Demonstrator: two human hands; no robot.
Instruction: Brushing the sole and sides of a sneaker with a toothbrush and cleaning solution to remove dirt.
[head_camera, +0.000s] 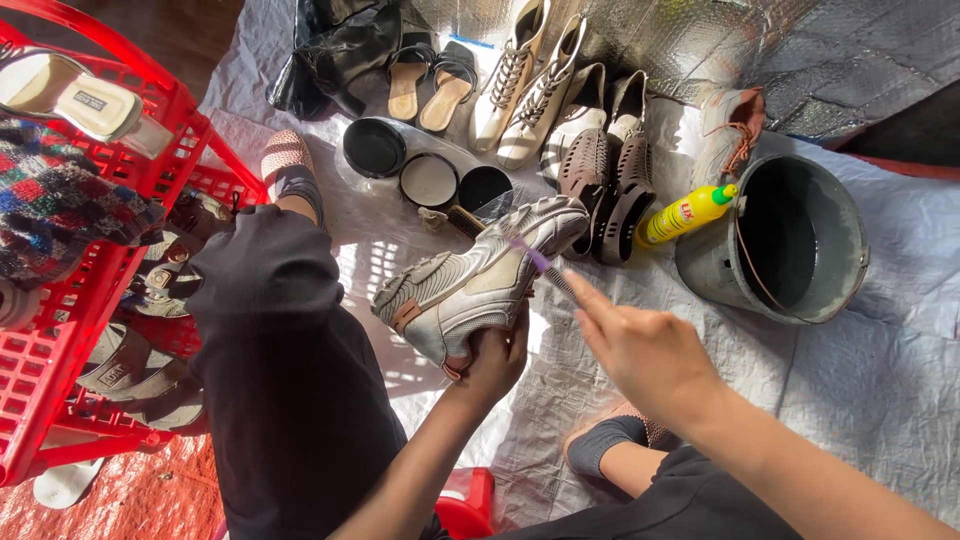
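My left hand (495, 358) grips the heel end of a grey and white sneaker (470, 280), held tilted above the grey tarp with its toe pointing away from me. My right hand (640, 350) holds a thin purple-handled toothbrush (540, 262) whose head lies against the sneaker's upper side near the toe. Both forearms reach in from the bottom edge. My knees in black trousers frame the hands.
A grey metal bucket (800, 250) stands at right with a yellow bottle (685, 213) beside it. Several pairs of shoes (560, 110) line the back, with round black tins (430, 178) in front. A red plastic crate (70, 330) of footwear sits at left.
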